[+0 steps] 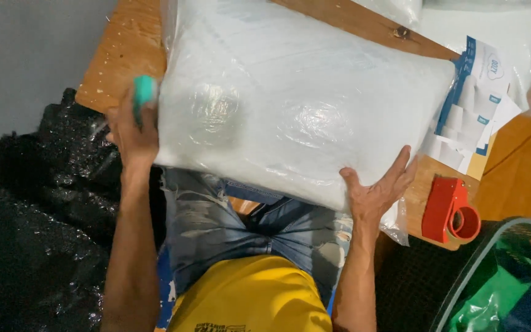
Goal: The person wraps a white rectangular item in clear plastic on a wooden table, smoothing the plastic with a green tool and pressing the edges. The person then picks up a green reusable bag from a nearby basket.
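From the head camera you look down on a big white pillow-like pack (290,104) sealed in clear plastic. It lies across the near edge of the wooden table (118,55) and overhangs it toward your lap.

Your left hand (131,132) presses against the pack's left side at the table's near-left corner, fingers curled around a small teal object (144,92); the blur hides what that object is, but the hand is closed on it.

Your right hand (377,187) lies flat and spread on the pack's near-right corner, palm on the plastic, fingers apart and gripping nothing.

A red tape dispenser (450,212) stands on the near-right edge of the table, just beside your right hand but apart from it. Printed blue-and-white sheets (471,104) lie under the pack's right end, toward the table's right side. More clear plastic (394,9) shows at the far edge.

Off the table, a black glossy bag (38,203) sits to your left and a green-rimmed basket (499,276) to your right.
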